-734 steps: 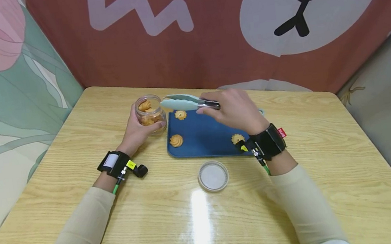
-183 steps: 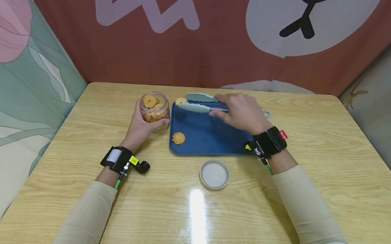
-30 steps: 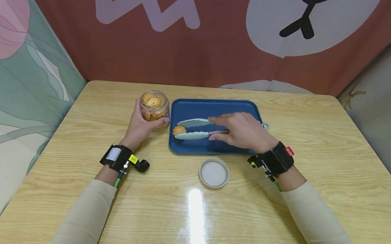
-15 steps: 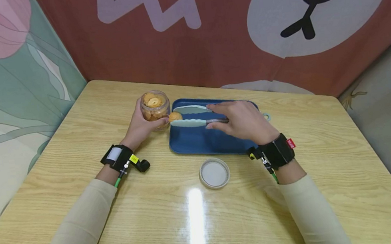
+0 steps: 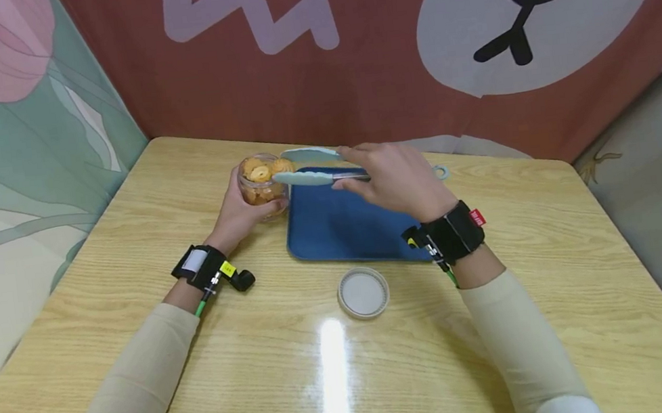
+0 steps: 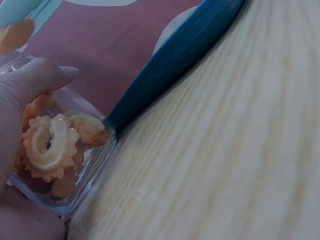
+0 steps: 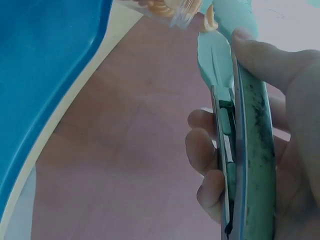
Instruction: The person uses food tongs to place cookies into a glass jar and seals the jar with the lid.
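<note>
My left hand grips a clear jar filled with piped butter cookies; its thumb lies across the side near the rim in the left wrist view. My right hand holds a pair of tongs with mint-coloured tips and metal arms, fingers and thumb wrapped round the two arms in the right wrist view. One cookie sits between the tong tips, right at the jar's mouth on its right side.
A blue tray lies right of the jar, partly under the right hand and tongs. In front of it on the wooden table rests a round white lid. A patterned cloth hangs along the table's back edge.
The tongs took the last visible cookie from the tray's left side and carried it up and left to the jar's mouth. Earlier cookies have left the tray. The left hand stays on the jar.
</note>
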{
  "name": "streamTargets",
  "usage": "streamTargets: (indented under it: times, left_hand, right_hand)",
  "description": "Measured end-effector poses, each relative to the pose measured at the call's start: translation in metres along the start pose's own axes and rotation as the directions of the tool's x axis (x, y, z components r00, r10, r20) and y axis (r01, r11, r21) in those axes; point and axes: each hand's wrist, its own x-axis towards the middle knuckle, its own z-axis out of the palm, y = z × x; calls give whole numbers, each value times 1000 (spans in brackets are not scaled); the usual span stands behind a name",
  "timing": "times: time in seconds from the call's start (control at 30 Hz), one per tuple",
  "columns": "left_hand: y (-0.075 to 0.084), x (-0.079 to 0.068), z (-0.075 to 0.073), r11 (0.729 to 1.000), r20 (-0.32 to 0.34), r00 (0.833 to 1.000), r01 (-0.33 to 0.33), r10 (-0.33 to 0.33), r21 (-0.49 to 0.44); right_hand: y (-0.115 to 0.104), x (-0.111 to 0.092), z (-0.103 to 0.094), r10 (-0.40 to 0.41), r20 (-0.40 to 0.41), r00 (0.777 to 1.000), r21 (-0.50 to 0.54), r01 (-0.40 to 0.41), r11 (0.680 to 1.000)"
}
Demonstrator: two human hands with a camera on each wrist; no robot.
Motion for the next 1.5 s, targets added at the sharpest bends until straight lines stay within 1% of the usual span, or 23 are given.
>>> streamTargets:
  times: [0.1,0.23,0.4,0.53,0.83,1.03,1.27,1.37,1.5]
  left_hand:
    - [1,0,2,1000,5,1000,-3,3,-13]
    - [2,0,4,1000,17,1000,-13,13,-20]
    - [1,0,3,1000,17,1000,-17,17,-17]
    - [1,-1,0,1000,12,1000,-2,2,2]
    - [1,1,-1,1000,8,1000,19,-19,0]
    - [-1,3,0,1000,8,1000,9,-8,-7]
    - [-2,2,1,1000,-1,1000,-8,8,-3]
    - [-3,2,1,1000,2,1000,-3,3,-7]
    - [-2,3,0,1000,1,1000,7,-7,2]
  right_hand:
    - [-1,6,0,2,-3,1000,-26,-2,1000]
    - [-3,12,0,9,-4,1000,-36,-9,999]
    - [-7,21,1,30,30,999,-9,-30,1000]
    - [-10,28,4,30,59,998,15,-31,999]
    - [-14,39,10,19,65,998,29,-21,999]
    - [-14,39,10,37,72,997,41,-40,998]
    - [-10,34,11,38,53,998,62,-41,997]
    - [-8,29,12,57,59,997,72,-61,996]
    - [-4,20,13,103,67,992,90,-109,990]
